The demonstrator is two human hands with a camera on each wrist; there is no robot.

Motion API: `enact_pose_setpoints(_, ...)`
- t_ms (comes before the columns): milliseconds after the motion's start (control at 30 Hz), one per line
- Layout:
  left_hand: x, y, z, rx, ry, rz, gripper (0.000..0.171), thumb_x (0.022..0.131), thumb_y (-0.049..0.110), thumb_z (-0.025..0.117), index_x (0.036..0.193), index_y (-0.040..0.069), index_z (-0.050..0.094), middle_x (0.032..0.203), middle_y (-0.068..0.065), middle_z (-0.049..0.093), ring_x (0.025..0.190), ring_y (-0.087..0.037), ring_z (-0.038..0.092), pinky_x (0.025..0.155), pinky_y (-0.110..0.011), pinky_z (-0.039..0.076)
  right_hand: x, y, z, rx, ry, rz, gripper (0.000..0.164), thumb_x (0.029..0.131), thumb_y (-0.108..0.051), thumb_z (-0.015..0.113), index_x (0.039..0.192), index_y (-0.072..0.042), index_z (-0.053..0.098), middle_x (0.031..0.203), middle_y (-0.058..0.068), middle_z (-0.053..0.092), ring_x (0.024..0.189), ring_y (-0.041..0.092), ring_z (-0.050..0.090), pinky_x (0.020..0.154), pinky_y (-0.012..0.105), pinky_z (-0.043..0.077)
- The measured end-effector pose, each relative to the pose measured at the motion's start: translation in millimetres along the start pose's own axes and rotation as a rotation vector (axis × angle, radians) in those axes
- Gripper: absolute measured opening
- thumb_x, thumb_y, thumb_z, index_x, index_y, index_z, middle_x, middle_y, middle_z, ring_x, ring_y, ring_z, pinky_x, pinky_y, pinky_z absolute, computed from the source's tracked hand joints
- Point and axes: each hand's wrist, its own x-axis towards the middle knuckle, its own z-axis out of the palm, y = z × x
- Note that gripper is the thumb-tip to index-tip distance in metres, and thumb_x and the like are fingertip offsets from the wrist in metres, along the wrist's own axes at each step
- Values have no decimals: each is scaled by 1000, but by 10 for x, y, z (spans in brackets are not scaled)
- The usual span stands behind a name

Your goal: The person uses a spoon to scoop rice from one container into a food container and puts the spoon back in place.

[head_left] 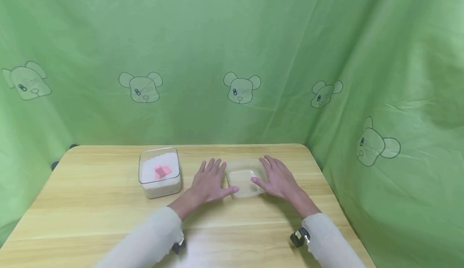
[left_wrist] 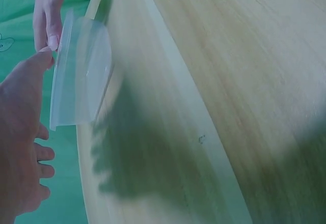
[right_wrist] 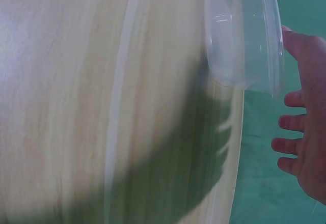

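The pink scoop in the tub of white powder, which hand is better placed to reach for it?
Probably the left hand. It lies right beside the tub holding the pink scoop. The right hand sits across the empty clear container, farther away.

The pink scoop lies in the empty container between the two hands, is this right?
Not quite. The head view shows the pink scoop in the container of white powder, left of both hands; the empty container between the hands holds nothing.
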Motion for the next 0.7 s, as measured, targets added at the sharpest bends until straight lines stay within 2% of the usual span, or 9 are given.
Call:
enact_pose_setpoints(300, 33, 29, 38, -6, 2, -15, 104, 93, 84, 38, 159, 3, 37, 167, -22, 33, 157, -44, 29, 129, -61, 21, 23, 21, 40, -22, 3, -13, 82, 97, -57, 59, 153, 1, 43, 157, 30, 43, 142, 51, 46, 122, 64, 35)
enact_pose_setpoints(600, 103, 104, 48, -8, -20, -58, 104, 93, 82, 42, 155, -1, 42, 164, -23, 39, 156, -44, 32, 130, -60, 22, 66, 24, 89, -13, -30, 21, 83, 97, -58, 58, 153, 1, 42, 155, 29, 45, 142, 49, 46, 120, 63, 37)
enact_pose_setpoints(700, 127, 138, 52, -8, -33, -80, 105, 92, 83, 42, 153, -3, 42, 163, -23, 41, 155, -44, 33, 130, -58, 21, 81, 30, 118, -36, -19, 5, 83, 96, -57, 60, 151, 4, 44, 151, 30, 49, 140, 48, 47, 120, 62, 37)
